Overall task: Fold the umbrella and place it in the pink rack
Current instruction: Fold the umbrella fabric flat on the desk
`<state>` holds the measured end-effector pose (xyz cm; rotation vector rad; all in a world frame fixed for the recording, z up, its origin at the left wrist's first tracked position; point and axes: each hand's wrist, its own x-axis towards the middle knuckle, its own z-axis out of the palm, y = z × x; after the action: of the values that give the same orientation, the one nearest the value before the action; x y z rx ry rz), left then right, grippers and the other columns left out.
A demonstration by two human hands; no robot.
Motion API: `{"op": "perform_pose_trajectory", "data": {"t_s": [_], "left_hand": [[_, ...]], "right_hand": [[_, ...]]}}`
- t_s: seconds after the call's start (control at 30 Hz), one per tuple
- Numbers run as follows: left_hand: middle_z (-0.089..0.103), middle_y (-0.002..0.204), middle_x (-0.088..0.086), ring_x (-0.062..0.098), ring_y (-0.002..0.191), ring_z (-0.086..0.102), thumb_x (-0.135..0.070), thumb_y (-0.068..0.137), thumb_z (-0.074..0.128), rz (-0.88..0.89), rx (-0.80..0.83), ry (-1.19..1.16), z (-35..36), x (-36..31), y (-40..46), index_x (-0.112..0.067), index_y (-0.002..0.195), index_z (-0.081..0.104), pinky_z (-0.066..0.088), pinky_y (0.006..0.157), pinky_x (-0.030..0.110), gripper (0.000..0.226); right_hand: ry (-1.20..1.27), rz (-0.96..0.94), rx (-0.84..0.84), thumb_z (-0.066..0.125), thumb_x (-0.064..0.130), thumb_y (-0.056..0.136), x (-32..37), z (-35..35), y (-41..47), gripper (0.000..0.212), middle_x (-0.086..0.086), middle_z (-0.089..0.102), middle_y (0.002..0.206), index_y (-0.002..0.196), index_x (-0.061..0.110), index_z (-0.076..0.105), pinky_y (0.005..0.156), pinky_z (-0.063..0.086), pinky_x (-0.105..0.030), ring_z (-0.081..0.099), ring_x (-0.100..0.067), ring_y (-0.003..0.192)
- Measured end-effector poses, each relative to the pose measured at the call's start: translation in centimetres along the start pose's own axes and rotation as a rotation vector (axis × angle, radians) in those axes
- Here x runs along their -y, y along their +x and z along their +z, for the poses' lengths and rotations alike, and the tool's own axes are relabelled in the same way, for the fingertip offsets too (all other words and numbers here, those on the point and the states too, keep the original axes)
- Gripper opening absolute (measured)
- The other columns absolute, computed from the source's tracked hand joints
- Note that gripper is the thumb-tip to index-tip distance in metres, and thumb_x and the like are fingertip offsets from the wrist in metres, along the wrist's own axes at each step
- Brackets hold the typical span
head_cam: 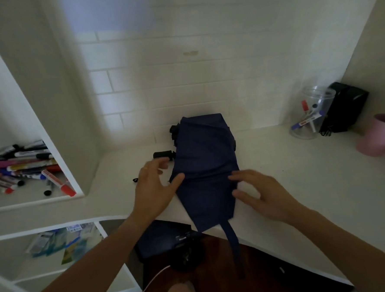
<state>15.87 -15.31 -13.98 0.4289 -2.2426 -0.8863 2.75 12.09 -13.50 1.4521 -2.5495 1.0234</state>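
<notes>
Umbrella: navy, compact type, lies collapsed on the white desk, canopy spread flat in loose pleats, near end at the desk's front edge. Its closure strap hangs down over that edge. Black handle pokes out on the left side, near the far end.

Left hand: fingers spread, thumb tip touching the canopy's left edge, nothing gripped. Right hand: also spread, fingertips at the canopy's right edge, palm above the desk; contact with the fabric cannot be confirmed. Both hands flank the fabric, probably to gather the pleats inward before rolling.

Judgement: folding step is in hand, not finished. Canopy is still wide and unwrapped, strap unfastened.

Pink container, apparently the rack, stands at the far right of the desk, well apart from the umbrella, with something dark already inside. Clear jar of markers and a black holder sit just beside it.
</notes>
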Motion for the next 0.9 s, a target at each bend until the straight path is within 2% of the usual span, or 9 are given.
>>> {"op": "perform_pose_trajectory", "data": {"t_s": [0.1,0.2,0.3,0.43,0.53,0.63,0.73,0.83,0.9], "left_hand": [[0.061,0.126,0.0,0.02,0.115,0.058,-0.05,0.079,0.08,-0.234,0.104,-0.206,1.2,-0.4,2.2,-0.019,0.141,0.049,0.048,0.092,0.03,0.075],[0.046,0.142,0.0,0.017,0.129,0.045,-0.057,0.078,0.079,0.063,0.115,0.017,2.0,-0.4,1.3,-0.026,0.147,0.041,0.043,0.105,0.032,0.085],[0.036,0.153,0.003,0.019,0.139,0.039,-0.054,0.091,0.066,0.516,0.162,0.228,2.2,0.0,-1.1,-0.026,0.145,0.049,0.036,0.116,0.036,0.062],[0.026,0.165,-0.007,0.011,0.151,0.024,-0.069,0.098,0.025,0.499,0.537,0.423,2.4,1.4,-3.1,-0.033,0.156,0.032,0.022,0.125,0.041,0.069],[0.028,0.164,-0.008,0.01,0.151,0.025,-0.073,0.096,0.024,0.492,0.57,0.433,1.7,1.4,-3.0,-0.035,0.155,0.035,0.022,0.124,0.036,0.071],[0.061,0.132,-0.006,0.012,0.12,0.057,-0.063,0.095,0.047,0.323,0.295,0.23,0.7,-0.2,-1.1,-0.03,0.13,0.063,0.047,0.102,0.036,0.051],[0.066,0.106,-0.004,0.013,0.096,0.062,-0.052,0.089,0.068,-0.058,-0.07,-0.042,0.2,-2.4,3.2,-0.02,0.113,0.066,0.054,0.088,0.035,0.04],[0.068,0.104,-0.005,0.01,0.092,0.065,-0.051,0.08,0.08,-0.369,0.092,-0.232,0.3,-4.1,6.8,-0.019,0.117,0.064,0.055,0.083,0.027,0.052],[0.071,0.108,0.003,0.014,0.092,0.068,-0.034,0.079,0.085,-0.474,0.143,-0.388,0.6,-4.8,8.2,-0.014,0.116,0.067,0.058,0.077,0.026,0.046]], "right_hand": [[-0.004,-0.074,-0.159,0.07,0.033,0.089,0.3,-0.3,1.9,0.027,0.01,0.066,0.113,0.115,0.026,0.07,0.087,0.053,-0.031,0.06,-0.004,0.103],[-0.187,-0.155,0.051,0.065,0.046,0.09,0.4,0.4,2.7,0.032,0.009,0.059,0.132,0.118,0.031,0.07,0.102,0.046,-0.03,0.053,-0.007,0.119],[-0.263,-0.145,0.196,0.05,0.059,0.094,-0.2,1.8,2.0,0.055,0.009,0.037,0.158,0.144,0.036,0.049,0.118,0.03,-0.03,0.034,-0.009,0.143],[-0.401,-0.083,0.447,0.028,0.067,0.098,-0.6,2.3,0.7,0.072,0.017,-0.001,0.165,0.158,0.037,0.006,0.125,0.002,-0.028,-0.006,0.0,0.151],[-0.322,-0.037,0.449,0.04,0.067,0.095,0.2,0.9,0.7,0.072,0.02,0.012,0.162,0.157,0.036,0.021,0.121,0.007,-0.021,0.009,0.001,0.15],[-0.082,0.064,0.06,0.064,0.048,0.091,0.8,-0.4,3.0,0.05,0.011,0.057,0.138,0.137,0.028,0.057,0.108,0.041,-0.027,0.053,-0.006,0.123],[0.084,0.28,-0.317,0.076,0.03,0.084,1.0,-1.6,6.9,0.036,0.004,0.069,0.108,0.117,0.021,0.066,0.083,0.055,-0.031,0.064,-0.012,0.093],[0.383,0.526,-0.272,0.082,0.024,0.078,1.1,-2.3,10.0,0.048,-0.002,0.067,0.102,0.119,0.019,0.057,0.063,0.049,-0.022,0.064,-0.017,0.09],[0.52,0.562,-0.244,0.085,0.015,0.075,0.8,-2.2,11.2,0.055,-0.007,0.068,0.104,0.121,0.017,0.055,0.064,0.05,-0.025,0.065,-0.022,0.094]]}}
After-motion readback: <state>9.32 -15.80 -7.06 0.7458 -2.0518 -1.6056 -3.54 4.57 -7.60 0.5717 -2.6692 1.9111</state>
